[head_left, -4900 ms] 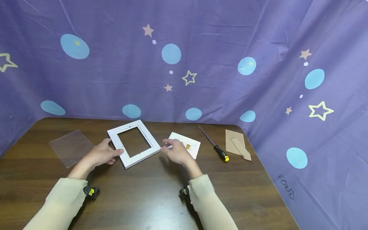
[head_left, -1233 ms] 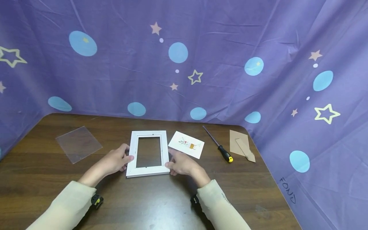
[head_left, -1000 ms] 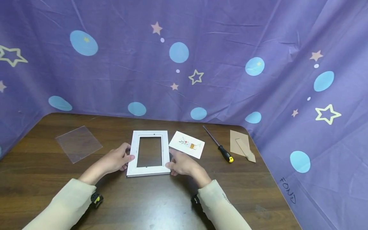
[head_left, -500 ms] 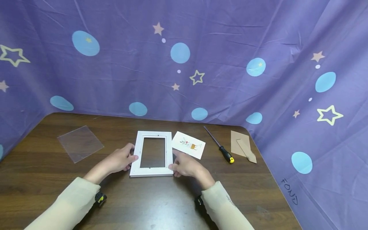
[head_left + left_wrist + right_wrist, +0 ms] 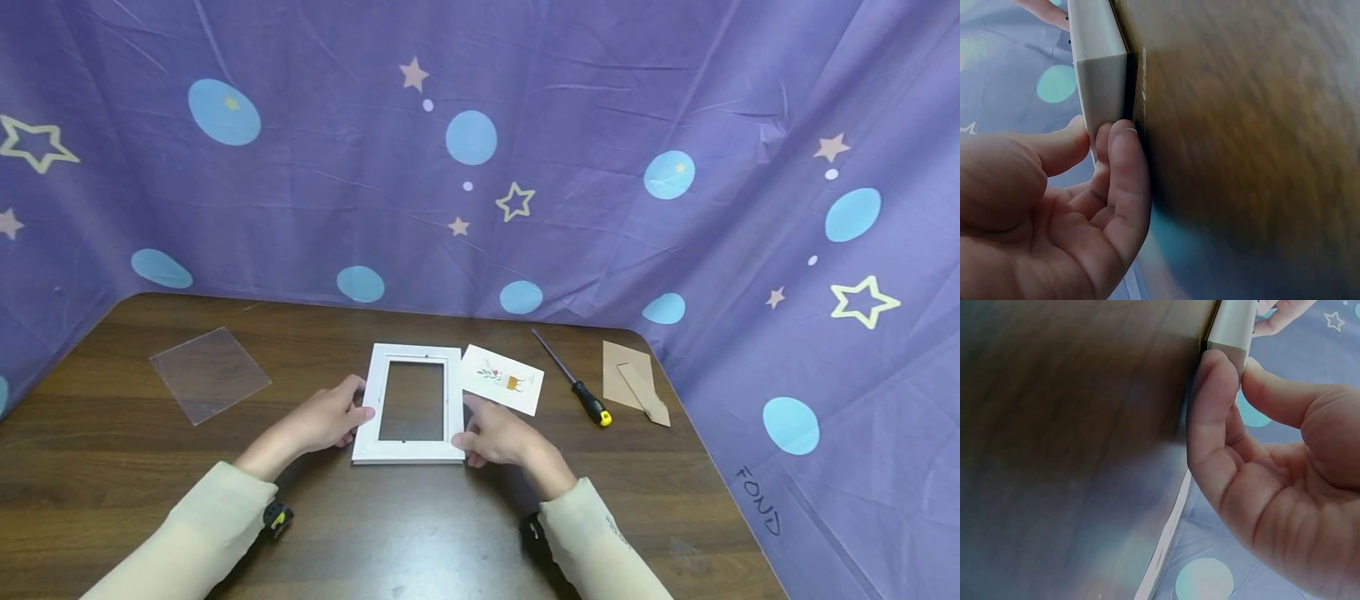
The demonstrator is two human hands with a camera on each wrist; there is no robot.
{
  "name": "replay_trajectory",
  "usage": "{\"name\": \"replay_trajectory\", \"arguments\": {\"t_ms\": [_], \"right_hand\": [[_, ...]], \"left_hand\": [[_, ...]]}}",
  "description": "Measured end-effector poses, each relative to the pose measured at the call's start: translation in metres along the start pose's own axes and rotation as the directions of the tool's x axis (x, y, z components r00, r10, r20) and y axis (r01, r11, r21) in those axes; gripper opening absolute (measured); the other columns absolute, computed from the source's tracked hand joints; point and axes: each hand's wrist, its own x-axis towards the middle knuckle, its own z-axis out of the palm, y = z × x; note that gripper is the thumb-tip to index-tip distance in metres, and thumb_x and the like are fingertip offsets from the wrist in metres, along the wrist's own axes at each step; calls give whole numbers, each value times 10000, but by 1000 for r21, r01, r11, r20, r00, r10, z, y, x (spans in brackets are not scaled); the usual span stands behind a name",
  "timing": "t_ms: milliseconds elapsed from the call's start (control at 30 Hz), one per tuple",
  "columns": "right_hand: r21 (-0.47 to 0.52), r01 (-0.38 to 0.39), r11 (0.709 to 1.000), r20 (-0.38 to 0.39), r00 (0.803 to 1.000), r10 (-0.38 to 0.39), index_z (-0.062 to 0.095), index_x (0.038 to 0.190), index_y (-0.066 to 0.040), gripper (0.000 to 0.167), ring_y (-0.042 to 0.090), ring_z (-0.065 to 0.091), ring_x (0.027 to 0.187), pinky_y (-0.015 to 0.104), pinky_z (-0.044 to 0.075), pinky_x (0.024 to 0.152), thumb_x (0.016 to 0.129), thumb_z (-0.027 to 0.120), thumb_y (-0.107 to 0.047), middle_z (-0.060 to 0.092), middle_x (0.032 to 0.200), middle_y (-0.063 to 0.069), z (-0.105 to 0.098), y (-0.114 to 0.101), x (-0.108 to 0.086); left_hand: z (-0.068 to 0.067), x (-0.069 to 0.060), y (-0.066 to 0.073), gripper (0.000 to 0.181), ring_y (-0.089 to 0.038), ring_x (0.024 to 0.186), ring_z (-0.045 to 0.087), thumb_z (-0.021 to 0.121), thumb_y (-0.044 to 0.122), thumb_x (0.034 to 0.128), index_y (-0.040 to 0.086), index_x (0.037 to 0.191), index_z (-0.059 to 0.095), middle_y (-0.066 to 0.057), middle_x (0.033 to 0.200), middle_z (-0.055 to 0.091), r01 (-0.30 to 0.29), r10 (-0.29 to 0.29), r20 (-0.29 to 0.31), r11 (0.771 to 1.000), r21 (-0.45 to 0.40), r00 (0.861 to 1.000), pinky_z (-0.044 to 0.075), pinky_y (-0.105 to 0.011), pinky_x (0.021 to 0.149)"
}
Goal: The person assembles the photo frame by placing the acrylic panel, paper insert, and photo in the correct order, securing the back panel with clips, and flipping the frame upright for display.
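White rectangular frame (image 5: 408, 452) is sliding right, lower centre, left hand (image 5: 321, 419) and right hand (image 5: 504, 434) pinching it, possibly crumpling the abutting white printed card (image 5: 501, 380).

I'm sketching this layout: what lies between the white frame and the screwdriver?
The printed card lies there, and the right hand, nearer the person; the head view shows both.

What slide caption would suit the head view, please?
Left hand and right hand grip a white frame; an illustrated card and screwdriver lie to its right.

Two hands (image 5: 318, 419) (image 5: 498, 432), one each of frame (image 5: 408, 451), card (image 5: 504, 381), screwdriver (image 5: 591, 404), clear sheet (image 5: 210, 377), panel (image 5: 617, 383)
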Motion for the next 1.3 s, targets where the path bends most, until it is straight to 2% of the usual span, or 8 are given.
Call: {"name": "replay_trajectory", "arguments": {"t_ms": [100, 500, 900, 1033, 1300], "right_hand": [[-8, -3, 1000, -1, 1000, 3, 299, 1613, 83, 744, 194, 686, 611, 350, 621, 594, 1023, 715, -96, 686, 721, 74, -1, 2, -3], [-53, -13, 999, -12, 1000, 12, 306, 1615, 66, 742, 179, 689, 604, 322, 605, 593, 1025, 717, -116, 688, 711, 39, -3, 5, -14], [-70, -7, 998, -17, 1000, 6, 306, 1610, 76, 762, 181, 693, 606, 308, 594, 604, 1015, 733, -134, 694, 718, 34, -1, 3, -18], [-21, 5, 1000, 9, 1000, -5, 293, 1611, 66, 758, 195, 700, 613, 332, 616, 601, 1018, 724, -127, 702, 728, 59, -3, 5, -17], [167, -13, 986, 62, 998, 3, 252, 1597, 88, 726, 246, 696, 591, 415, 639, 579, 1048, 669, -137, 689, 741, 167, -9, 9, -6]], "left_hand": [[2, 0, 3, 462, -205, 670, 615, 597, 166, 1089, -100, 1433, 440, -103, 815, 582, 15, -15, 9, 1000, 6, 1000, 535, -342, 605], [7, -3, 15, 483, -210, 643, 598, 596, 168, 1089, -107, 1451, 432, -94, 766, 590, 10, -11, 19, 1000, 22, 1000, 489, -343, 607], [6, -2, 10, 501, -202, 658, 605, 618, 172, 1079, -107, 1455, 442, -88, 797, 601, -7, 6, 23, 1000, 20, 1000, 512, -345, 609], [4, -2, 9, 493, -203, 658, 614, 619, 172, 1076, -108, 1445, 450, -89, 796, 608, -11, 11, 23, 1000, 17, 1000, 521, -347, 610], [1, -2, 4, 510, -199, 638, 632, 637, 204, 1068, -102, 1440, 472, -82, 780, 623, -36, 36, 32, 999, 5, 999, 538, -353, 612]]}}
